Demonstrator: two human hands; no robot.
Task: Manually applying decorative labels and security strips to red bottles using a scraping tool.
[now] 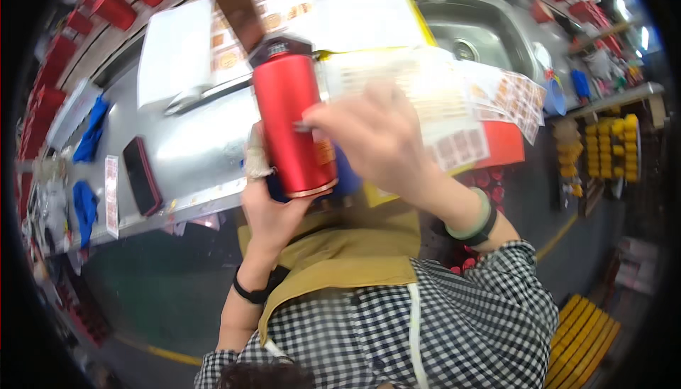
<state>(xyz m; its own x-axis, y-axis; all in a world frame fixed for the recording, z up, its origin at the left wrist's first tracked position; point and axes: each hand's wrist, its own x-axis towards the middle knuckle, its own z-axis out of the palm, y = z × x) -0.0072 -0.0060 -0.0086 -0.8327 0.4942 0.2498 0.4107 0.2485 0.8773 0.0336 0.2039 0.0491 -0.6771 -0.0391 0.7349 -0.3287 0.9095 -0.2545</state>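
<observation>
A glossy red metal cylinder [287,123] with a dark cap at its far end stands tilted in front of me. My left hand [266,215] is closed around its lower end from the left, some fingers hidden behind it. On that hand, a pale covering [257,155] wraps a finger. My right hand [379,137], smeared by motion, is curled at the cylinder's right side, its fingertips at the red surface. Something small and grey shows at those fingertips, too blurred to name. An orange-brown label [324,153] sits on the cylinder near its base.
Sticker sheets [507,98] and papers cover the steel bench [191,148]. A white board [174,56] and a phone [142,176] lie left, near blue cloths [91,130]. A sink [475,34] is at back right. Red cylinders [117,6] line the back left. Yellow items [613,148] stand right.
</observation>
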